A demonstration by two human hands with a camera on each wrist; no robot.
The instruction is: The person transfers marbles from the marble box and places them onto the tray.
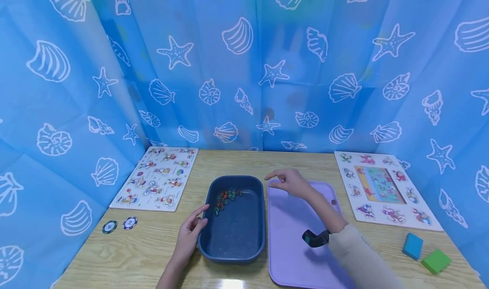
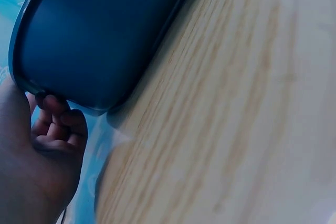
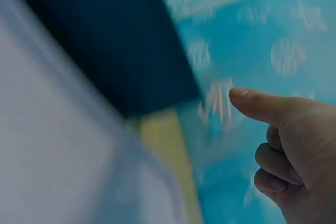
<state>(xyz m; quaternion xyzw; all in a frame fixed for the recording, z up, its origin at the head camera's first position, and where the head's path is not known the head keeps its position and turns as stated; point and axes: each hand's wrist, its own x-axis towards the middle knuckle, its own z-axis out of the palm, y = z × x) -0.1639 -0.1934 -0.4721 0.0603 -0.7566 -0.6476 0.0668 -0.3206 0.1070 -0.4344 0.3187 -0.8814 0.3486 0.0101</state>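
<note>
A dark blue rectangular basin (image 1: 233, 238) stands on the table. Several small shiny red and green pieces (image 1: 225, 199) lie clustered toward its back left inside. My left hand (image 1: 188, 234) holds the basin's left rim; in the left wrist view, its fingers (image 2: 55, 121) bend at that edge. My right hand (image 1: 288, 182) is raised near the basin's back right corner, over the back of a purple tray (image 1: 294, 255). Its thumb (image 3: 257, 103) stretches out while other fingers fold in, with nothing visible between them. One small reddish-brown piece (image 1: 334, 202) is on the tray's right side.
Peg-puzzle boards, one on the left (image 1: 156, 178) and one on the right (image 1: 386, 191), flank the back of the table. A green chip (image 1: 109, 226) and a purple chip (image 1: 130, 223) lie left. Blue block (image 1: 413, 245) and green block (image 1: 436, 261) sit right. A shell-patterned curtain (image 1: 244, 68) hangs behind.
</note>
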